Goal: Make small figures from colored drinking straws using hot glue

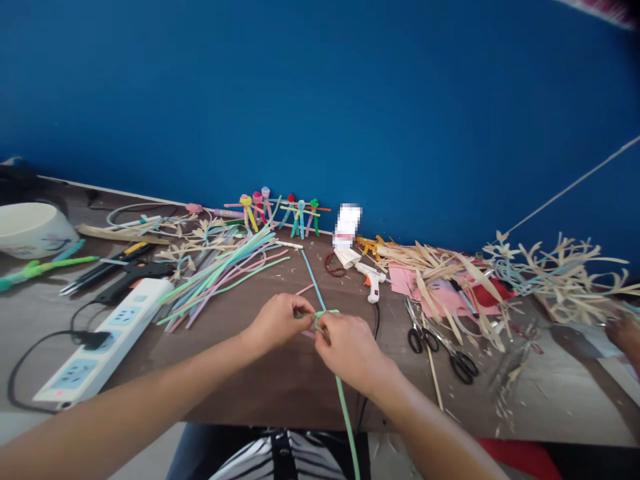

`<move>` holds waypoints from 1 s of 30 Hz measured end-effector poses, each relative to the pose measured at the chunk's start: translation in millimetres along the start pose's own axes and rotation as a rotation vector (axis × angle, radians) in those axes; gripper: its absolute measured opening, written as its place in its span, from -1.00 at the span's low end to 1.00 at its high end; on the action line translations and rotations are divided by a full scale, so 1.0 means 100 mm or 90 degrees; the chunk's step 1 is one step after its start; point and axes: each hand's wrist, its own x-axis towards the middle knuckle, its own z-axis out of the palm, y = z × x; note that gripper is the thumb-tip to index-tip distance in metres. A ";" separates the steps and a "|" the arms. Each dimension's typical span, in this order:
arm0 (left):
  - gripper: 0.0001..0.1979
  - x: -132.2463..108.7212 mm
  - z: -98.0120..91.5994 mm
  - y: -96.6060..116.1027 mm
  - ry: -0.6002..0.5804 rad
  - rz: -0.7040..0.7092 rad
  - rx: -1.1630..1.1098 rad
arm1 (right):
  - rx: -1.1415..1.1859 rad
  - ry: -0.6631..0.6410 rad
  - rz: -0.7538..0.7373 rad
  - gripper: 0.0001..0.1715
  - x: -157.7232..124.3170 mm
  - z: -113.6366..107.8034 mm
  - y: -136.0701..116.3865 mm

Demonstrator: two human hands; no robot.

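My left hand (277, 322) and my right hand (350, 350) meet over the brown table (280, 380), both pinched on a green pipe cleaner (347, 413) that loops between the fingertips and trails down toward me. A blue pipe cleaner (313, 280) and a pink one run away from the same spot across the table. A fan of loose pastel pipe cleaners (225, 273) lies just left of my left hand. Small pipe-cleaner figures (280, 213) stand in a row against the blue wall.
A white power strip (107, 337) with a black plug lies at left, beside a black glue gun (135, 275) and a white bowl (33, 227). A white glue gun (370, 277), two scissors (440, 347) and straw strips (500, 280) lie right. Another person's hand (625, 337) shows at far right.
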 end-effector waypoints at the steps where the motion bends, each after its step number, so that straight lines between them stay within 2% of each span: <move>1: -0.82 -0.01 -0.01 0.00 0.005 0.010 0.048 | -0.015 -0.012 -0.007 -0.93 0.01 -0.02 -0.01; 6: -0.80 -0.06 -0.03 0.07 0.001 0.060 0.234 | -0.069 -0.043 -0.089 -0.85 0.09 -0.17 0.03; 10: -0.80 -0.09 -0.06 0.12 -0.039 0.091 0.242 | -0.006 -0.050 -0.150 -0.87 0.21 -0.29 0.13; 17: -0.79 -0.13 -0.12 0.10 -0.082 0.102 0.121 | 0.243 -0.106 -0.067 -0.88 0.32 -0.22 0.27; 25: -0.80 -0.10 -0.07 0.05 -0.062 0.079 0.121 | 0.346 -0.115 -0.053 -0.89 0.35 -0.12 0.32; 27: -0.81 -0.12 -0.07 0.07 -0.060 0.093 0.122 | 0.423 -0.150 -0.027 -0.92 0.38 -0.11 0.33; 30: -0.83 -0.15 -0.10 0.11 -0.052 0.125 0.113 | 0.607 -0.256 0.036 -0.96 0.43 -0.09 0.37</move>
